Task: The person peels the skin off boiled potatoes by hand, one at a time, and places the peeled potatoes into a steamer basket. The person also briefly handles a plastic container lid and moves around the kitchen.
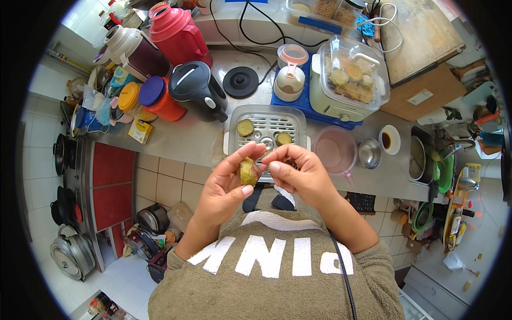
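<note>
A yellowish piece of cooked sweet potato [249,172], with some skin on its side, is held between the fingers and thumb of my left hand [226,188]. My right hand [298,172] is close beside it, thumb and forefinger pinched near the piece; dark bits, seemingly peel, show within its curled fingers. Just beyond both hands lies a slotted steamer tray [296,116] with a clear rim. On it rest a round slice [245,127] at the left and another slice [284,139] at the right. A further piece is partly hidden behind my fingers.
Right of the tray stand a pink plastic jug [334,150], a metal bowl [370,153] and a white bowl of dark liquid [389,140]. A lidded electric steamer [348,80] holds food behind them. A black kettle [198,90] and lidded jars [162,98] are at the left.
</note>
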Demonstrator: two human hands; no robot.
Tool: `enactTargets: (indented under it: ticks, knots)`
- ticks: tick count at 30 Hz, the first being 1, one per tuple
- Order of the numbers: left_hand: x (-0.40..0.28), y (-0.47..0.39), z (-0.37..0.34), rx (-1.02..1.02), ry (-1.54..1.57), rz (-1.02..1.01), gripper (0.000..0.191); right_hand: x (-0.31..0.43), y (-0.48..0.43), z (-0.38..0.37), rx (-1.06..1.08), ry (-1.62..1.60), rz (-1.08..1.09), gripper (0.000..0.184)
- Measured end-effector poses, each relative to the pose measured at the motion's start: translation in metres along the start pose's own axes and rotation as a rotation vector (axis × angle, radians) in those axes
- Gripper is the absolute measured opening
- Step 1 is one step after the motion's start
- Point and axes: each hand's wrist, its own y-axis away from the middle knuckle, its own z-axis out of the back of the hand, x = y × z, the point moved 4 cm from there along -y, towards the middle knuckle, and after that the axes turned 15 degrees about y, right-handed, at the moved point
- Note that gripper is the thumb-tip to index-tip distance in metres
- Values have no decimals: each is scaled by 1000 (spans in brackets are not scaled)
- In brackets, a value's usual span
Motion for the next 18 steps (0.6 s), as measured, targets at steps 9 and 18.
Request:
enactTargets:
  ticks: [9,18]
  knots:
    - [-7,-1,-7,114,-346,-27,66,25,9,-20,-215,879,342,9]
    - [3,-4,5,13,393,-48,57,13,4,-6,-136,163,57,8]
